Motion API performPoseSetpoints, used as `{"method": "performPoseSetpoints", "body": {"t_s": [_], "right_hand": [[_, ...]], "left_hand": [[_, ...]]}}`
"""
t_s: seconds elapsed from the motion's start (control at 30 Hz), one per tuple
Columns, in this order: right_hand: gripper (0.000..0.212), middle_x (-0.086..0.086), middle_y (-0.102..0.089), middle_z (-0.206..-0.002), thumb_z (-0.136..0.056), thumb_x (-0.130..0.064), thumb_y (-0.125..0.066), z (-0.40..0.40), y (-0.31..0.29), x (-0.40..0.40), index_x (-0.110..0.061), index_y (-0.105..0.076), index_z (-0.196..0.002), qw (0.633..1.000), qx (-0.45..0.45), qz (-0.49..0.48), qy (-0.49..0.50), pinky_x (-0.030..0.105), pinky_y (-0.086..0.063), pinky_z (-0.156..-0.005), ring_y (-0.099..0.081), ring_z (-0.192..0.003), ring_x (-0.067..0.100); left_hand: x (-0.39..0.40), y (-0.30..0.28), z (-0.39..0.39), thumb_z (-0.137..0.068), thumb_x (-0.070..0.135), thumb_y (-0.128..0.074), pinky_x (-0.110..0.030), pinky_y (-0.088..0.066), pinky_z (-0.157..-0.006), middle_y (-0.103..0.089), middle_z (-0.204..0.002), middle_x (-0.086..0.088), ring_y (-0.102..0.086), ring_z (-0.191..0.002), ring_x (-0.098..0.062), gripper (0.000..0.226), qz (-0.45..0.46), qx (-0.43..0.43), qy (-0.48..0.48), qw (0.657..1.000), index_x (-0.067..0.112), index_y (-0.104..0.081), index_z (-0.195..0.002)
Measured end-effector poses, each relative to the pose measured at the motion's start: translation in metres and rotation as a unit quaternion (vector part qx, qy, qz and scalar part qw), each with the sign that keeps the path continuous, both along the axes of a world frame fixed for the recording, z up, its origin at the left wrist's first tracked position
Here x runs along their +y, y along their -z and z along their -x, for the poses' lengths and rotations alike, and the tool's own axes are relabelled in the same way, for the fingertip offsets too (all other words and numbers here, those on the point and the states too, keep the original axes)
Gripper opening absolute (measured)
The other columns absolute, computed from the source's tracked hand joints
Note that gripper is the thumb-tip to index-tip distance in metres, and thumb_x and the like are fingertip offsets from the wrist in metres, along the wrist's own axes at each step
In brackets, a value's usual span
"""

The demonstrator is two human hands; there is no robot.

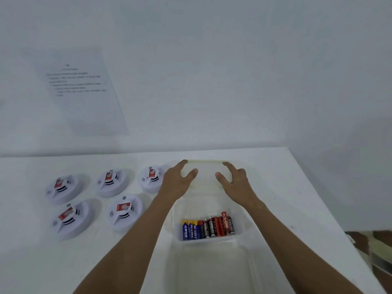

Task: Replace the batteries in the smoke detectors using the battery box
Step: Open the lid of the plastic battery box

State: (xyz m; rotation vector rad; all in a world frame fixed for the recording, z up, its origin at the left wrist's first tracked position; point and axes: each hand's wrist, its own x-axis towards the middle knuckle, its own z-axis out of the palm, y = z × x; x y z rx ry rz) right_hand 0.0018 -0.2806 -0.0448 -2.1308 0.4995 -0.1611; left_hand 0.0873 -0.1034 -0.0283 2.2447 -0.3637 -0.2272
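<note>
Now: left hand [177,180] & right hand [234,179] over battery box [240,230] far end, fingers spread, grasping nothing; batts [209,227] inside.

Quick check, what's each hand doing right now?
Left hand: open, fingers spread at the far end of the box, holding nothing.
Right hand: open, same, holding nothing.

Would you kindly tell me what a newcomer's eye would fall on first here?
Probably the row of colourful batteries in the clear battery box near the table's front. Above it, the left hand and right hand reach toward the box's far rim. Five white smoke detectors sit left of it.
</note>
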Motion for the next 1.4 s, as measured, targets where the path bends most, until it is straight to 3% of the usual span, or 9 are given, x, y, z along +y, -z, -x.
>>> {"method": "performPoseSetpoints", "body": {"t_s": [0.23, 0.3, 0.43, 0.73, 0.93, 1.03, 1.17, 1.27, 1.4], "right_hand": [[0.052, 0.007, -0.044, -0.125, -0.088, -0.054, -0.063, -0.017, 0.000, -0.013, -0.041, -0.042, -0.134, 0.999, -0.013, -0.050, 0.001, 0.032, -0.048, -0.087, -0.055, -0.102, 0.019], [0.048, 0.003, -0.050, -0.123, -0.086, -0.055, -0.065, -0.020, 0.003, -0.015, -0.044, -0.043, -0.127, 0.998, -0.027, -0.064, -0.009, 0.037, -0.053, -0.090, -0.056, -0.108, 0.019], [0.046, -0.008, -0.057, -0.117, -0.086, -0.046, -0.069, -0.022, 0.003, -0.014, -0.036, -0.048, -0.126, 0.995, -0.065, -0.075, 0.008, 0.022, -0.051, -0.080, -0.059, -0.099, 0.006], [0.061, -0.002, -0.034, -0.153, -0.091, -0.042, -0.065, -0.034, -0.005, -0.032, -0.035, -0.040, -0.145, 0.995, -0.048, 0.054, -0.072, 0.040, -0.027, -0.115, -0.026, -0.143, 0.020], [0.081, 0.003, -0.053, -0.128, -0.077, -0.054, -0.075, -0.050, -0.016, -0.042, -0.034, -0.039, -0.146, 0.997, 0.037, 0.026, -0.066, 0.030, -0.048, -0.087, -0.056, -0.110, 0.020], [0.087, -0.001, -0.045, -0.145, -0.076, -0.051, -0.078, -0.054, -0.015, -0.038, -0.034, -0.033, -0.149, 0.992, 0.052, -0.018, -0.116, 0.032, -0.046, -0.097, -0.047, -0.127, 0.019], [0.060, -0.001, -0.041, -0.150, -0.082, -0.060, -0.066, -0.066, -0.004, -0.028, -0.045, -0.046, -0.137, 0.992, 0.001, -0.107, -0.064, 0.032, -0.044, -0.099, -0.044, -0.132, 0.020], [0.045, 0.005, -0.047, -0.138, -0.084, -0.061, -0.059, -0.070, 0.009, -0.023, -0.052, -0.049, -0.127, 0.992, -0.020, -0.115, -0.050, 0.041, -0.051, -0.100, -0.051, -0.122, 0.023], [0.038, -0.006, -0.050, -0.134, -0.093, -0.041, -0.062, -0.068, 0.009, -0.020, -0.037, -0.050, -0.129, 0.986, -0.063, -0.142, -0.065, 0.036, -0.051, -0.099, -0.052, -0.119, 0.017]], "left_hand": [[-0.001, 0.011, -0.014, -0.082, 0.051, -0.068, -0.027, -0.049, -0.076, -0.055, -0.126, -0.004, -0.054, -0.100, -0.017, 0.044, 0.122, 0.080, 0.000, 0.989, 0.040, -0.050, -0.121], [-0.002, 0.012, -0.015, -0.082, 0.050, -0.069, -0.026, -0.045, -0.084, -0.054, -0.132, 0.002, -0.053, -0.112, -0.016, 0.044, 0.126, 0.063, -0.002, 0.990, 0.038, -0.053, -0.122], [-0.003, 0.008, -0.021, -0.080, 0.051, -0.070, -0.024, -0.035, -0.091, -0.053, -0.133, 0.002, -0.048, -0.124, -0.015, 0.048, 0.079, 0.002, -0.028, 0.997, 0.032, -0.058, -0.123], [0.001, -0.006, -0.013, -0.060, 0.066, -0.077, -0.038, -0.038, -0.101, -0.027, -0.143, -0.005, -0.035, -0.133, -0.023, 0.105, -0.084, 0.049, 0.076, 0.992, 0.039, -0.025, -0.148], [-0.002, -0.003, -0.052, -0.070, 0.069, -0.061, -0.032, -0.044, -0.090, -0.053, -0.132, -0.005, -0.054, -0.118, -0.022, 0.079, -0.092, -0.031, 0.037, 0.995, 0.032, -0.046, -0.138], [-0.017, 0.001, -0.049, -0.088, 0.048, -0.059, -0.034, -0.052, -0.090, -0.064, -0.123, -0.005, -0.062, -0.107, -0.020, 0.055, 0.013, 0.074, 0.037, 0.996, 0.032, -0.046, -0.139], [-0.031, 0.006, -0.047, -0.087, 0.049, -0.060, -0.030, -0.049, -0.080, -0.059, -0.092, 0.001, -0.058, -0.085, -0.015, 0.051, 0.064, 0.066, 0.015, 0.996, 0.037, -0.048, -0.135], [-0.032, 0.012, -0.044, -0.091, 0.039, -0.061, -0.032, -0.049, -0.082, -0.054, -0.090, 0.001, -0.050, -0.081, -0.016, 0.042, 0.116, 0.095, 0.027, 0.988, 0.039, -0.050, -0.131], [-0.029, 0.020, -0.044, -0.088, 0.042, -0.064, -0.035, -0.051, -0.074, -0.051, -0.085, -0.008, -0.050, -0.077, -0.020, 0.034, 0.168, 0.126, 0.039, 0.977, 0.057, -0.051, -0.115]]}}
